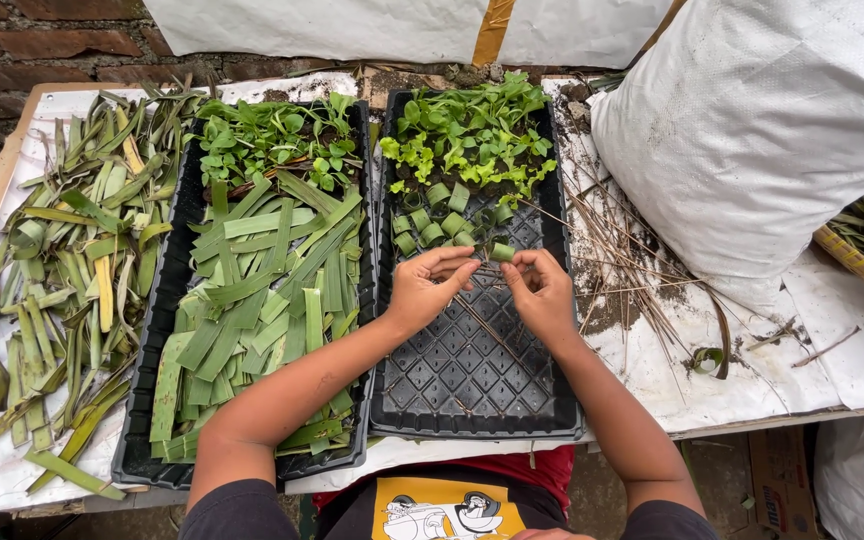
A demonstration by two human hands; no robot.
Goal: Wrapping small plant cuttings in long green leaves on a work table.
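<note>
Outdoor bench, white sheeting. Over the black grid tray [472, 375], my left hand [422, 292] and right hand [542, 292] pinch one rolled leaf ring [502, 252] between fingertips (glossy green, cylindrical), just beside other rings [432, 225].

The right tray [472, 380] is black with a diamond-grid floor. The leaf ring [502, 252] is pale green; seedlings [472, 130] are bright yellow-green. Leaf strips [262, 290] are mid green, while the loose pile [62, 270] mixes dull green and yellow. The sack [752, 130] is white, the wall [42, 40] red-brown brick.
</note>
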